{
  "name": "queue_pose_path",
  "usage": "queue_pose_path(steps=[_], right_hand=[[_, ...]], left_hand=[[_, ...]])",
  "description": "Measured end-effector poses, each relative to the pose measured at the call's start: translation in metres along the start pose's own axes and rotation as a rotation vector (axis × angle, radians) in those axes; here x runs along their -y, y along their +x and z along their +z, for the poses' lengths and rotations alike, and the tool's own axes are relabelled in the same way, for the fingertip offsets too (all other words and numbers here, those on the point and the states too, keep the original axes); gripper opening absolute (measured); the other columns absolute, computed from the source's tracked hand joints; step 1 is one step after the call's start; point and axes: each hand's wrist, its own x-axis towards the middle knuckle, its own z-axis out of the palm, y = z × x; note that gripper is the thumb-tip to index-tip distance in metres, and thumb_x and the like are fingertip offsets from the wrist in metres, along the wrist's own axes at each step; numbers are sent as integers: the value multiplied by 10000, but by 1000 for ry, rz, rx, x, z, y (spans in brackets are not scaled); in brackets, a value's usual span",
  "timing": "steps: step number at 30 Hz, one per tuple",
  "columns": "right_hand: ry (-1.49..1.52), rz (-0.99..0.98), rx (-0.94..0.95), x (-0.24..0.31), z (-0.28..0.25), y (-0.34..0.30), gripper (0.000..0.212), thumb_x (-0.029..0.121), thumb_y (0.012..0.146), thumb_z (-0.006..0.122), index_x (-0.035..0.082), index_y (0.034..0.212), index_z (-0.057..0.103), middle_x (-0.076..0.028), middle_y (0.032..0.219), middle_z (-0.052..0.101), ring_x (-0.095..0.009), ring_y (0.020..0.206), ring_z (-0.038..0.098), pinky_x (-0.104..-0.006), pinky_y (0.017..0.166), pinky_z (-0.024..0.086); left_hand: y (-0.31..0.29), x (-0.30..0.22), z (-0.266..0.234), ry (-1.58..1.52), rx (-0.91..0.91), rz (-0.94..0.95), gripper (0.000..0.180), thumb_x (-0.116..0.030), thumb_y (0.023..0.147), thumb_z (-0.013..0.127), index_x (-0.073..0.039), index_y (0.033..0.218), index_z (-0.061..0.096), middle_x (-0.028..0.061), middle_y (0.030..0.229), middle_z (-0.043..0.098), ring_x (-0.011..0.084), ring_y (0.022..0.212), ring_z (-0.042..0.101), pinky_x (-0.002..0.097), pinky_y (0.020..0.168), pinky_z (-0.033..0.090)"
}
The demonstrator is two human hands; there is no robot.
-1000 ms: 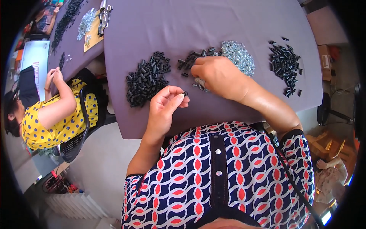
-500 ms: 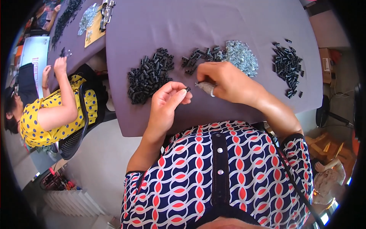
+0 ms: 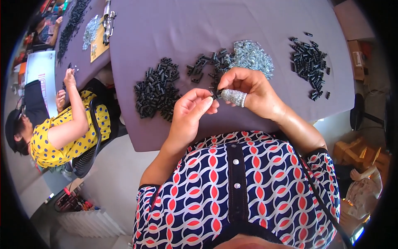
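Note:
My left hand (image 3: 188, 114) pinches a small black plastic piece (image 3: 215, 95) between thumb and fingertips. Close against it, the thumb and forefinger of my right hand (image 3: 257, 93) meet at the same piece; anything smaller between those fingertips is hidden. A silver-grey wrap (image 3: 234, 98) covers my right thumb. Left of my hands lies a heap of short black cylindrical pieces (image 3: 155, 89). Just beyond them are a looser group of black pieces (image 3: 199, 68) and a heap of small shiny metal parts (image 3: 253, 58).
Another heap of black pieces (image 3: 309, 68) sits at the right of the cloth-covered table (image 3: 199, 25). A person in a yellow dotted top (image 3: 58, 137) works on a chair at the left, beside a table holding more parts and a clipboard (image 3: 107, 27). A cardboard box (image 3: 357, 60) stands beyond the right edge.
My right hand has come in to the left one, its wrapped thumb swinging up so its fingertips meet the black piece. The left hand keeps its pinch. The view has shifted slightly.

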Motion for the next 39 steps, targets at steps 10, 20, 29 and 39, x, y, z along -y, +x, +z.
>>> queue_pose_path(steps=[10,20,29,39], right_hand=[[17,50,47,-6,0,0,164,-121,871,659,-34,1010,661,-46,988,647,-114,923,651,-251,824,529],[-99,72,42,-2,2,1,147,-113,871,661,-36,997,658,-45,990,638,-119,944,638,-258,860,513],[-205,77,39,6,2,1,129,-94,881,668,-36,996,653,-39,991,640,-109,942,634,-250,856,510],[-237,82,28,8,4,-1,153,-119,858,660,-24,978,653,-36,981,642,-103,930,629,-249,841,514]], left_hand=[[-2,0,4,90,15,20,165,-93,988,621,22,1107,610,84,967,692,131,860,637,279,837,522],[-8,-2,6,224,-13,167,162,-38,970,630,42,1109,611,89,987,683,123,894,636,259,850,513],[-4,1,4,232,9,235,164,-6,964,631,55,1116,617,103,998,687,134,895,652,267,844,528],[-6,4,5,182,15,197,157,2,973,613,59,1119,613,117,991,696,153,879,680,279,826,553]])
